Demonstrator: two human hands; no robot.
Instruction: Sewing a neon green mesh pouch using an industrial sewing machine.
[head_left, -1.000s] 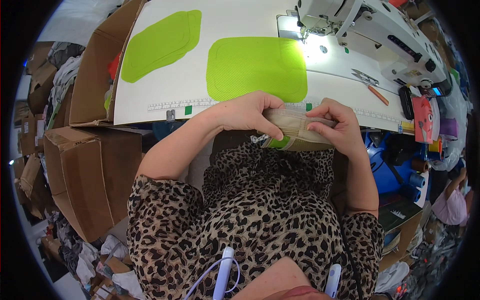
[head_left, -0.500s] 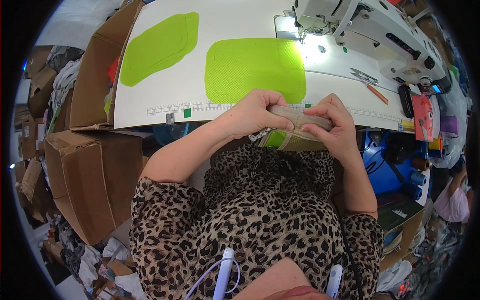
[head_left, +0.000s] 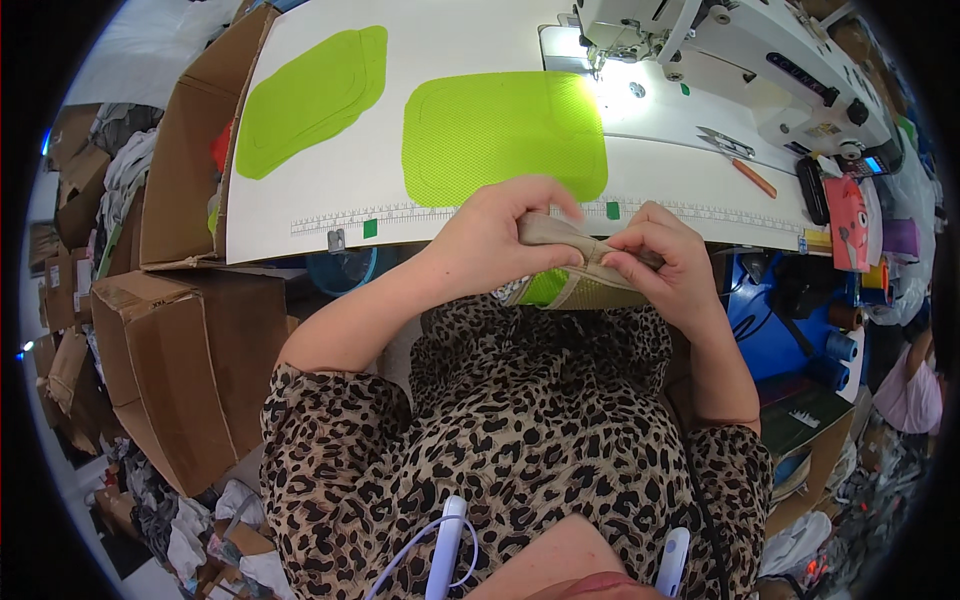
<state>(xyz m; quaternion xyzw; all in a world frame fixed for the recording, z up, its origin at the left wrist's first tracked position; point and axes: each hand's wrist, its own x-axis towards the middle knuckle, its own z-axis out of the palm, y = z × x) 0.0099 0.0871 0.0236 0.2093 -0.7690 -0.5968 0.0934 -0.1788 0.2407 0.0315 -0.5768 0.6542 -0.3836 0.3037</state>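
Note:
Between my hands, at the table's front edge, is a beige fabric piece (head_left: 562, 238) with a thick folded edge and a bright green and mesh part hanging below it. My left hand (head_left: 515, 230) grips its left side, thumb along the front, the index finger blurred. With thumb and fingers my right hand (head_left: 662, 255) pinches the right side. Just beyond lies a lime green mesh panel (head_left: 500, 140) with rounded corners, its far right corner by the needle of the white sewing machine (head_left: 650, 45). Farther left rests a stack of flat green panels (head_left: 310, 105).
A ruler strip (head_left: 400, 217) runs along the edge of the white table (head_left: 300, 195). Thread snips (head_left: 726, 143) and an orange-handled tool (head_left: 754, 178) lie at the right, near a red pouch (head_left: 846, 225). Cardboard boxes (head_left: 185, 370) stand on the left; thread spools (head_left: 840, 346) sit at right.
The fabric's folded edge has bent, its left part shifting slightly left with my left hand. My left index finger has lifted and moves. My right hand keeps its pinch.

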